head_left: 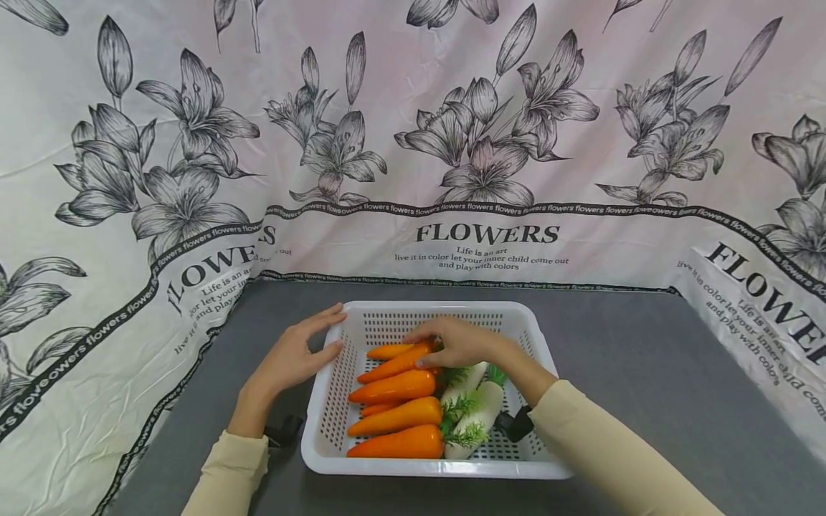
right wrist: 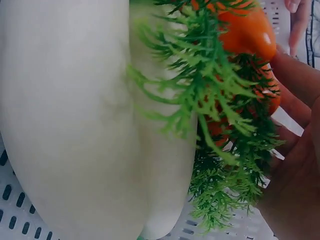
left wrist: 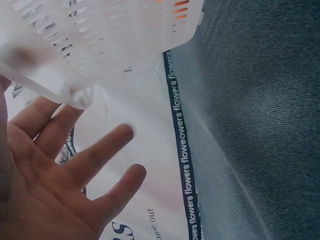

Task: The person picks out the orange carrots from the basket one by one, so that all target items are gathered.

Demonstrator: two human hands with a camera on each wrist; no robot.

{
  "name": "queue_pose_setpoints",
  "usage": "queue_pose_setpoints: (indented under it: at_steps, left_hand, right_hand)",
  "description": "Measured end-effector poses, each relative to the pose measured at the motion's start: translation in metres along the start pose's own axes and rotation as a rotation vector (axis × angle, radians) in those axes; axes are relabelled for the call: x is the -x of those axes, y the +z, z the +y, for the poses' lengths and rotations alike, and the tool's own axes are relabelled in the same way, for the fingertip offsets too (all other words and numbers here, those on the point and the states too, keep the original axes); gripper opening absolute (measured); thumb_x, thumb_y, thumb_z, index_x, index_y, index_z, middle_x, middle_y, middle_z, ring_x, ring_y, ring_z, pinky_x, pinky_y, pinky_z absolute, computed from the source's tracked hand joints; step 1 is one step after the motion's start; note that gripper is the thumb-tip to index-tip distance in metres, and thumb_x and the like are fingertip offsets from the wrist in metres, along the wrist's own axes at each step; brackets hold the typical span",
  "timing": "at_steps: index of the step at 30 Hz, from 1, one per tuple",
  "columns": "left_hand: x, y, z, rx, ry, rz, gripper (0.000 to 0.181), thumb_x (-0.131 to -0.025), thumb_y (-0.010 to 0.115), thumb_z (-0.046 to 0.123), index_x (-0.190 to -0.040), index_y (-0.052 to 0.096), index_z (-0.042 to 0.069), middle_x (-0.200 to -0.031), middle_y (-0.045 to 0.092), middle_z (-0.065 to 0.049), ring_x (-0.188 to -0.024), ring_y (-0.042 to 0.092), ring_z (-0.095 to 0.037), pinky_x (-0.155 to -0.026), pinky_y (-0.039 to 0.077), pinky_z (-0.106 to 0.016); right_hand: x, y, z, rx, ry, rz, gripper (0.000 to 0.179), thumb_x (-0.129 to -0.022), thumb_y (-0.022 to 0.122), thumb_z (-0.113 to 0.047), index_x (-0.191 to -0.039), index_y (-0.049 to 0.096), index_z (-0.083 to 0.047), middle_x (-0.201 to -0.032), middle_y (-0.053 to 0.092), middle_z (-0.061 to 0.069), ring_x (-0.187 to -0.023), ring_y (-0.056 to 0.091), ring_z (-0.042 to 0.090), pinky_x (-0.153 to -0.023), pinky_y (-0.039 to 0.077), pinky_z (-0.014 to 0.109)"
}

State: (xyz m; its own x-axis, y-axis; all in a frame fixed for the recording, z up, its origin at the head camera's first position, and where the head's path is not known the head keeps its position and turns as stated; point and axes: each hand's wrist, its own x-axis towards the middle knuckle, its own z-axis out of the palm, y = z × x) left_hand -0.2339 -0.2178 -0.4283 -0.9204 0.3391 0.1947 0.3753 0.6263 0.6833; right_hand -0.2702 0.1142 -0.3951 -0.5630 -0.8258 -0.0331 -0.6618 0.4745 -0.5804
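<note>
A white plastic basket [head_left: 445, 468] stands on the dark table and holds several orange carrots [head_left: 395, 387] with leafy green tops. Beside them on the right lie two white radishes [head_left: 485, 410], large and pale in the right wrist view. My right hand [head_left: 461, 342] reaches over the basket and holds the thick end of a carrot [head_left: 393, 365] near the back, thumb on the near side, fingers on the far side. My left hand [head_left: 293, 358] touches the basket's left rim with its fingers extended; in the left wrist view, two fingertips pass behind the rim.
A grey tabletop [head_left: 619, 373] surrounds the basket. Behind and at the sides hangs a white cloth [head_left: 361, 244] printed with flowers and lettering. Dark wrist-worn devices show near each wrist, the right one [head_left: 514, 424] over the basket.
</note>
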Motion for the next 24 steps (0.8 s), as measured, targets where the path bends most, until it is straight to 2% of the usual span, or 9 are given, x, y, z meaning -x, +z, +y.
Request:
queue_pose_setpoints:
  at_steps: [4, 5, 8, 11, 16, 24]
  left_hand:
    - [-0.001, 0.0, 0.0, 0.005, -0.017, -0.007, 0.057, -0.096, 0.069, 0.035, -0.15, 0.054, 0.021, -0.164, 0.038, 0.005, -0.143, 0.048, -0.036, -0.101, 0.052, -0.056]
    - [-0.001, 0.0, 0.001, 0.007, -0.018, -0.009, 0.057, -0.097, 0.069, 0.035, -0.15, 0.054, 0.021, -0.165, 0.038, 0.005, -0.139, 0.051, -0.036, -0.097, 0.055, -0.052]
    - [0.0, 0.0, 0.001, 0.003, -0.019, -0.013, 0.057, -0.097, 0.068, 0.035, -0.15, 0.053, 0.021, -0.165, 0.038, 0.005, -0.129, 0.058, -0.034, -0.086, 0.059, -0.04]
    - [0.002, -0.001, 0.002, 0.002, -0.022, -0.018, 0.057, -0.097, 0.068, 0.035, -0.15, 0.053, 0.021, -0.165, 0.038, 0.004, -0.122, 0.06, -0.03, -0.075, 0.057, -0.027]
    - [0.002, -0.002, 0.002, 0.007, -0.035, -0.03, 0.058, -0.098, 0.068, 0.036, -0.151, 0.052, 0.022, -0.166, 0.036, 0.005, -0.121, 0.06, -0.03, -0.071, 0.057, -0.024]
    - [0.001, -0.002, 0.001, -0.006, -0.02, -0.029, 0.058, -0.098, 0.067, 0.038, -0.151, 0.051, 0.023, -0.166, 0.036, 0.006, -0.121, 0.06, -0.03, -0.075, 0.057, -0.028]
  right_hand:
    - [0.002, 0.0, 0.002, 0.007, -0.002, -0.001, 0.038, -0.098, 0.068, -0.024, -0.131, 0.068, -0.005, -0.127, 0.07, 0.009, -0.109, 0.064, 0.019, -0.096, 0.053, 0.034]
    - [0.003, 0.0, 0.003, 0.013, -0.002, -0.003, 0.037, -0.098, 0.068, -0.025, -0.13, 0.068, -0.005, -0.126, 0.07, 0.009, -0.107, 0.064, 0.018, -0.095, 0.053, 0.034]
    - [0.004, 0.0, 0.006, 0.014, 0.041, -0.017, 0.04, -0.098, 0.068, -0.027, -0.132, 0.067, -0.007, -0.128, 0.068, 0.008, -0.11, 0.061, 0.019, -0.098, 0.05, 0.038]
    - [0.007, -0.001, 0.007, 0.015, 0.101, -0.038, 0.044, -0.096, 0.068, -0.028, -0.135, 0.066, -0.009, -0.133, 0.065, 0.008, -0.119, 0.059, 0.024, -0.104, 0.047, 0.045]
    - [0.011, -0.004, 0.009, 0.004, 0.152, -0.038, 0.044, -0.092, 0.072, -0.026, -0.134, 0.068, -0.014, -0.135, 0.065, 0.007, -0.123, 0.059, 0.025, -0.107, 0.045, 0.047]
    - [0.017, -0.01, 0.008, -0.003, 0.155, -0.01, 0.04, -0.086, 0.078, -0.022, -0.124, 0.071, -0.012, -0.12, 0.072, 0.002, -0.105, 0.065, 0.015, -0.095, 0.052, 0.035]
